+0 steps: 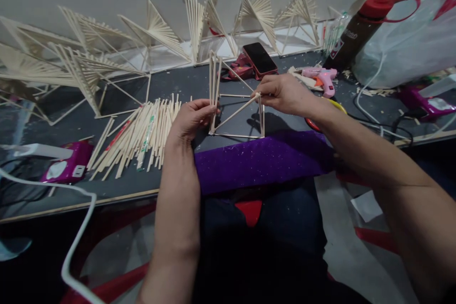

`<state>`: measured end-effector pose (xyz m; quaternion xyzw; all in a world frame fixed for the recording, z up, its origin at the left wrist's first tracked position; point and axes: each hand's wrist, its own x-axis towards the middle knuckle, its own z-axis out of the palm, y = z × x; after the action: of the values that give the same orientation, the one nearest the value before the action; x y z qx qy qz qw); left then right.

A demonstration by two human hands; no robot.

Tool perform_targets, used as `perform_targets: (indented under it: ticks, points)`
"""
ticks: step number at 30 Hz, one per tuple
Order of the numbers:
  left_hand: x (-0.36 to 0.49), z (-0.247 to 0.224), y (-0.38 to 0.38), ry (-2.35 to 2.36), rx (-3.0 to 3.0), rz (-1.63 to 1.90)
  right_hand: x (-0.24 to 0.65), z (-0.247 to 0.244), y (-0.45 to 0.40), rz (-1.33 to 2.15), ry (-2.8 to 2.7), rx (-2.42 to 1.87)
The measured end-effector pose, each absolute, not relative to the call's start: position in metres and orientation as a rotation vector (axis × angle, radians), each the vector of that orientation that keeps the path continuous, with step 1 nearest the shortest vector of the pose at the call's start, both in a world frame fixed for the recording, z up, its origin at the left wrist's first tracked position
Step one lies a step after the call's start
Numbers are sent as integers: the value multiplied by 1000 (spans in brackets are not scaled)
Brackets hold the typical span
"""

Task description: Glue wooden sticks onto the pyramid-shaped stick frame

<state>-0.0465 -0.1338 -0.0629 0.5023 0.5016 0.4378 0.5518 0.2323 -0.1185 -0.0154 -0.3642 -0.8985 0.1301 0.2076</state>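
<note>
A small open frame of thin wooden sticks [238,136] stands on the dark table, beside a purple cloth [263,161]. My left hand [195,116] pinches the upright sticks at the frame's left side, low down. At the right, my right hand [280,94] has its fingers closed on the frame's upper right corner, where slanting sticks meet. Whether it also holds a separate stick is too small to tell. A pile of loose wooden sticks [142,133] lies left of my left hand.
Several fan-shaped stick models [160,28] line the wall. A phone [259,59], a pink glue gun [324,78] and a bottle with a red lid [356,33] are behind my right hand. Purple devices [67,164] with white cables sit at both sides. Yellow-and-red handles [313,124] lie under my right wrist.
</note>
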Motion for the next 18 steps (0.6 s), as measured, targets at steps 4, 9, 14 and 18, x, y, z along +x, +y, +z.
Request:
perform_targets:
  ticks: [4, 9, 14, 18]
  points:
    - [-46, -63, -133, 1252, 1138, 1087, 236, -19, -119, 258, -2474, -1057]
    - [-45, -61, -135, 1317, 1128, 1084, 250, -11, -117, 330, -2354, -1189]
    - [-44, -61, -138, 1305, 1197, 1002, 273, 10, -124, 435, -2113, -1374]
    - [-44, -62, -138, 1268, 1196, 966, 296, 23, -132, 475, -1869, -1609]
